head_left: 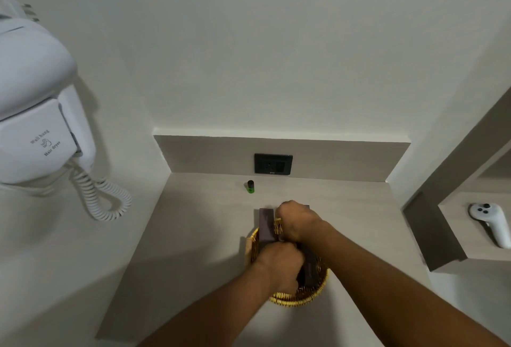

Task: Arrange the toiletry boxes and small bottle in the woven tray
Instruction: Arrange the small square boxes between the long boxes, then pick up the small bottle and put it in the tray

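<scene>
A yellow woven tray (293,299) sits on the grey counter in front of me. Dark purple toiletry boxes stand in it: one box (266,225) leans against the tray's far left rim, another box (311,269) lies inside under my hands. My left hand (279,266) is closed around the near box inside the tray. My right hand (297,221) is closed over the tray's far rim, gripping a box mostly hidden beneath it. A small green bottle (250,187) with a black cap stands upright on the counter beyond the tray, apart from both hands.
A black wall socket (273,164) sits on the backsplash behind the bottle. A white wall-hung hair dryer (41,114) with a coiled cord (106,197) is mounted at left. A white controller (490,222) lies on a shelf at right.
</scene>
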A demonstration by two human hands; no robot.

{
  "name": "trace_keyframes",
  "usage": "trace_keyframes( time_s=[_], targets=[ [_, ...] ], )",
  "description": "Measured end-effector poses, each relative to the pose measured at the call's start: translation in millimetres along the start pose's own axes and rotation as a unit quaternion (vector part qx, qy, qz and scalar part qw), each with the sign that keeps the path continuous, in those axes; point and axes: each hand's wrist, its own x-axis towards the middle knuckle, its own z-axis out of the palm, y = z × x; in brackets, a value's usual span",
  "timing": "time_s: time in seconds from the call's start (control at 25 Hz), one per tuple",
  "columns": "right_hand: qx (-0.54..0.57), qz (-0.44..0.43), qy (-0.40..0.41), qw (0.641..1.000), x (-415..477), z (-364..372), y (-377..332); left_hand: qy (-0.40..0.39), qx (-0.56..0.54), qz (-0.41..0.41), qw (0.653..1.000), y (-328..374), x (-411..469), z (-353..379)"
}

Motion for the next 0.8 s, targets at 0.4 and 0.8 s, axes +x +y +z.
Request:
trace_keyframes(
  time_s=[0.4,0.8],
  targets=[
    [0.153,0.168,0.228,0.947,-90.7,88.5,134.8,0.217,-0.115,-0.191,0.951,-129.5,26.5,-42.4],
    [0.068,0.132,0.148,0.978,-73.1,133.0,114.6,0.173,-0.151,-0.239,0.943,-171.2,72.9,-16.8]
  ],
)
